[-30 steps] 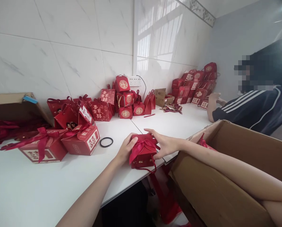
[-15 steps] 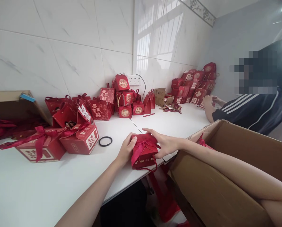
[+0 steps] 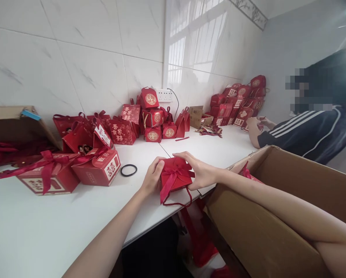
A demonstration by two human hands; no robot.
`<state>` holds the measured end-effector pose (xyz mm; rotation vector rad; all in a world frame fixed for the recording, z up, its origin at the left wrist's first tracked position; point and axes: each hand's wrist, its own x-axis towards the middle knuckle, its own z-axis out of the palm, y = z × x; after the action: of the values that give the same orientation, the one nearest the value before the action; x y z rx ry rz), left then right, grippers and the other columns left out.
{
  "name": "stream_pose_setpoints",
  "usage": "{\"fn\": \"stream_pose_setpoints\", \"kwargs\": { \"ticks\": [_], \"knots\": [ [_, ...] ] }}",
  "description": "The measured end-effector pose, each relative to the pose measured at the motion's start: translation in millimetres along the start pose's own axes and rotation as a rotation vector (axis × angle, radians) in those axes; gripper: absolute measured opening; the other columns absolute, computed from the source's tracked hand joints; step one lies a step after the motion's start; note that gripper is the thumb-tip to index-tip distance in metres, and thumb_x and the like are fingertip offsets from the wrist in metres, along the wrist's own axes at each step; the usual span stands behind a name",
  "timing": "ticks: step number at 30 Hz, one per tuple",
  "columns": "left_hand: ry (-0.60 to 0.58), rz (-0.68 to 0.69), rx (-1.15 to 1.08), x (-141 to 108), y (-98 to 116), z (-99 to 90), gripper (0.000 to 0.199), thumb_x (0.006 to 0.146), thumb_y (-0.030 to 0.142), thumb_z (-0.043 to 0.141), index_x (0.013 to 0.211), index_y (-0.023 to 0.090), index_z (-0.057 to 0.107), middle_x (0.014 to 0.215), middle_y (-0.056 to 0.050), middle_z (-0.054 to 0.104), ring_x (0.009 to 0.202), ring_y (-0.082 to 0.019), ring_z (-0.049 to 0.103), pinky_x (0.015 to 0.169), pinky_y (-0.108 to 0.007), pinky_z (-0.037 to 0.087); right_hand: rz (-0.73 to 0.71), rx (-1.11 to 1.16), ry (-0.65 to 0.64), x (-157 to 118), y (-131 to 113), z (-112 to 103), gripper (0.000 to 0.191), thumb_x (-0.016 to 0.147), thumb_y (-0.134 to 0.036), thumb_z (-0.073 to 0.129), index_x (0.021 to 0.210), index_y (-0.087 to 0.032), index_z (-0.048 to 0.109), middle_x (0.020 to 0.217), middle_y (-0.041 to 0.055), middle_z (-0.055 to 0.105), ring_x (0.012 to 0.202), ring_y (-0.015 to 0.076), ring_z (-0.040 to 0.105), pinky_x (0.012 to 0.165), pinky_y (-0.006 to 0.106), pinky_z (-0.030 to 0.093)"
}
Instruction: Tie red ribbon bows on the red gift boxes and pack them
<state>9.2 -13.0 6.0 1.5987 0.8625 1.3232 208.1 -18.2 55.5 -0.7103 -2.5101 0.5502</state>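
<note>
A small red gift box (image 3: pixel 177 175) with a ribbon bow on top is between my two hands at the table's front edge. My left hand (image 3: pixel 154 175) is closed against its left side, thumb near the top edge. On the other side, my right hand (image 3: pixel 200 170) curves round the box, fingers over the far top edge and thumb at the near right side. A red cord handle (image 3: pixel 178 204) hangs in a loop below the box front. The black ring band (image 3: pixel 128 170) lies flat to the left of my left hand.
Two red gift boxes (image 3: pixel 96 168) with bows stand left on the white table (image 3: pixel 103 224). Several more red boxes (image 3: pixel 152 116) are stacked by the wall. A large open cardboard box (image 3: pixel 242 216) is under my right forearm. Another person (image 3: pixel 306 131) works at the right.
The gift box has tipped in my hands, so its top shows more and its lettered front side is no longer visible. Both hands have moved slightly up with it.
</note>
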Motion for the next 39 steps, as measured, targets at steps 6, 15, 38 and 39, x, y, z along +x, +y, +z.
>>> {"fn": "stream_pose_setpoints", "kwargs": {
  "ticks": [6, 15, 38, 39],
  "knots": [
    [0.097, 0.043, 0.100, 3.9, 0.9, -3.6, 0.032, 0.083, 0.047, 0.044, 0.086, 0.018, 0.056, 0.088, -0.003, 0.061, 0.086, -0.017, 0.054, 0.078, -0.027, 0.040, -0.122, -0.137, 0.052, 1.5, 4.5, -1.3, 0.090, 0.053, -0.012, 0.063, 0.134, -0.020, 0.024, 0.126, 0.0137, 0.030, 0.120, 0.0285, 0.035, 0.093, 0.041, 0.041],
    [0.271, -0.001, 0.141, 10.1, 4.1, -10.8, 0.035, 0.078, 0.050, 0.050, 0.093, 0.018, 0.057, 0.098, -0.006, 0.062, 0.095, -0.019, 0.055, 0.083, -0.028, 0.040, -0.098, -0.200, 0.060, 0.4, 7.0, -0.1, 0.089, 0.056, -0.017, 0.064, 0.135, -0.020, 0.021, 0.127, 0.0148, 0.029, 0.118, 0.0285, 0.038, 0.092, 0.042, 0.042],
    [0.150, 0.454, 0.493, 0.5, 5.8, -14.5, 0.005, 0.078, 0.023, 0.050, 0.073, 0.021, 0.049, 0.071, -0.002, 0.054, 0.068, -0.015, 0.050, 0.067, -0.028, 0.041, -0.060, -0.331, 0.134, 1.7, 10.1, 1.5, 0.083, 0.059, -0.019, 0.065, 0.131, -0.016, 0.024, 0.123, 0.0169, 0.031, 0.116, 0.0295, 0.037, 0.091, 0.044, 0.043],
    [0.134, 0.501, 0.518, 0.0, 4.8, -14.5, 0.003, 0.078, 0.022, 0.050, 0.075, 0.021, 0.050, 0.073, -0.003, 0.055, 0.071, -0.016, 0.051, 0.069, -0.029, 0.042, -0.061, -0.338, 0.142, 1.7, 10.9, 1.8, 0.083, 0.060, -0.019, 0.064, 0.132, -0.016, 0.023, 0.123, 0.0170, 0.031, 0.117, 0.0293, 0.037, 0.091, 0.044, 0.043]
  ]
}}
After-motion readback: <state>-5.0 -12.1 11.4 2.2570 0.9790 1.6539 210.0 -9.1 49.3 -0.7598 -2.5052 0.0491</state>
